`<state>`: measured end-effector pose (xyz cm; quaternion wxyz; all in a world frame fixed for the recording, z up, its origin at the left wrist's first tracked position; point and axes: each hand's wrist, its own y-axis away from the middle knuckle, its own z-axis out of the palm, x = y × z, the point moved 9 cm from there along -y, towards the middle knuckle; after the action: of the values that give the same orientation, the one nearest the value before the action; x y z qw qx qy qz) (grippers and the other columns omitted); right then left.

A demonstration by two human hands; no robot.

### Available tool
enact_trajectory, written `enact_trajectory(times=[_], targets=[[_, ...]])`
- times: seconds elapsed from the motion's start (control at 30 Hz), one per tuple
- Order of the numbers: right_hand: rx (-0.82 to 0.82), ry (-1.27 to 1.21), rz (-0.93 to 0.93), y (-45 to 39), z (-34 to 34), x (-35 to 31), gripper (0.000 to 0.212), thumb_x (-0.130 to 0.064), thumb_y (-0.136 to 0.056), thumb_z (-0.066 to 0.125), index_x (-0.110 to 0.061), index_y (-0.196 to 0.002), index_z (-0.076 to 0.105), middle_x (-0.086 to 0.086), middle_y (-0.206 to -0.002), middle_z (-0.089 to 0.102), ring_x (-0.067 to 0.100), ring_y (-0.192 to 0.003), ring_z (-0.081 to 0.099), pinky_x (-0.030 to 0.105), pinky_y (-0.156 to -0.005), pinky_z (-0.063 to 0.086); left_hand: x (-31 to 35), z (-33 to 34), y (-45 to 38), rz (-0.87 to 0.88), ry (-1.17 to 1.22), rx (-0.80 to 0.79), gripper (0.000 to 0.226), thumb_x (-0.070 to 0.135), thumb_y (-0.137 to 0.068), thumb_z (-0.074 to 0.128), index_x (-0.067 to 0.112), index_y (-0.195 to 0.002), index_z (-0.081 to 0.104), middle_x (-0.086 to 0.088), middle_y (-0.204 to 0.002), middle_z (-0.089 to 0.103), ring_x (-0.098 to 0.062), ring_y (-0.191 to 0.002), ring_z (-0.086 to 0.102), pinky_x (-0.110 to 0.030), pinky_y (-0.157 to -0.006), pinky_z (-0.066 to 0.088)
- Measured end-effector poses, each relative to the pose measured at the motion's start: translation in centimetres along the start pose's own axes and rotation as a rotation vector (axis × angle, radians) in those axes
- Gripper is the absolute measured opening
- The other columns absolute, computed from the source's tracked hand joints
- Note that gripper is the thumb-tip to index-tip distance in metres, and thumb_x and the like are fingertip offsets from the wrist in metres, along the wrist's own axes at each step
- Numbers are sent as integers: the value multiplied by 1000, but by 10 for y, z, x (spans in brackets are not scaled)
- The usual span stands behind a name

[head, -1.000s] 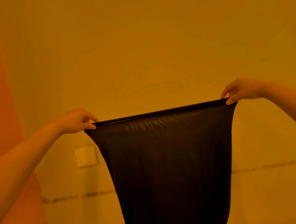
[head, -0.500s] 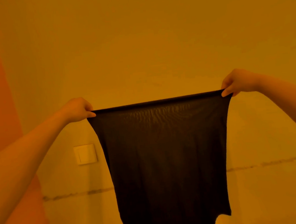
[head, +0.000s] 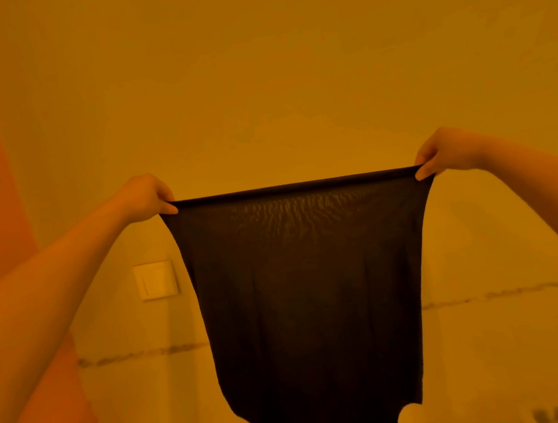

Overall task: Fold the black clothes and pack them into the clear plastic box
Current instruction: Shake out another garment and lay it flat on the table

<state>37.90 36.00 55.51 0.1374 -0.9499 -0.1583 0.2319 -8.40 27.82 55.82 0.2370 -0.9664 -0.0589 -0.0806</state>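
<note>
Left hand [head: 145, 197] and right hand [head: 443, 152] each pinch a top corner of thin black fabric garment [head: 307, 294]; it hangs taut between the curled fingers.

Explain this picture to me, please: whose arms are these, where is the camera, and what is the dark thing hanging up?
No machine here: a person wears a camera on the head, so you see their own bare arms reaching forward. The left hand and right hand each pinch a top corner of a black garment, holding it stretched and hanging in front of a wall. A wall switch shows behind it. No surface or box is in view.
</note>
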Motion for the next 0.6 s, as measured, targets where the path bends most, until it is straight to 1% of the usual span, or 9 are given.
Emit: enact_trajectory(times=[0.1,0.17,0.23,0.3,0.37,0.43,0.5,0.6], targets=[[17,-50,8,-2,-3,1,11,-3,-79,69,-6,-71,63,5,-70,59,12,-65,55,19,-55,43,-3,-3,-3,-25,91,33,25,13,-82,69,1,-104,67,-17,-104,63,-27,-97,55,-30,-75,36],[12,-107,22,-3,-3,5,13,0,-79,69,-7,-69,62,7,-70,60,14,-65,58,15,-49,49,-5,-3,-4,-34,157,42,24,12,-81,69,1,-102,68,-16,-100,63,-22,-90,52,-30,-75,35],[5,-144,33,-5,-1,11,12,1,-79,68,-7,-71,63,7,-72,61,15,-66,59,11,-48,50,-7,2,-3,-46,241,35,19,10,-82,68,1,-99,68,-14,-96,61,-20,-88,50,-31,-75,35],[-10,-167,39,-6,3,16,11,1,-80,67,-7,-73,64,7,-74,62,15,-69,59,10,-48,50,-11,13,1,-81,355,-10,15,8,-84,66,5,-98,66,-11,-93,59,-21,-89,51,-31,-73,38],[-74,-221,61,-7,13,24,13,5,-80,65,-7,-74,65,7,-75,64,16,-70,60,12,-50,51,-15,29,4,-116,438,-104,11,8,-86,64,8,-97,64,-6,-87,59,-18,-83,53,-26,-66,41],[-161,-248,104,-7,28,34,15,8,-80,63,-5,-74,66,9,-74,65,18,-70,60,14,-50,52,-19,47,7,-138,431,-196,8,9,-87,62,8,-95,63,-2,-84,58,-13,-78,53,-22,-63,42],[-211,-225,133,-9,41,44,13,8,-80,63,-3,-75,66,10,-76,65,18,-71,61,14,-50,52,-22,63,7,-140,405,-232,8,9,-87,62,8,-94,64,-2,-84,59,-13,-78,54,-21,-62,42],[-214,-205,152,-14,57,53,12,7,-79,65,-4,-74,65,10,-77,64,18,-71,61,15,-51,53,-22,80,4,-148,431,-154,15,7,-85,64,4,-99,66,-8,-87,60,-15,-77,54,-21,-61,41]])
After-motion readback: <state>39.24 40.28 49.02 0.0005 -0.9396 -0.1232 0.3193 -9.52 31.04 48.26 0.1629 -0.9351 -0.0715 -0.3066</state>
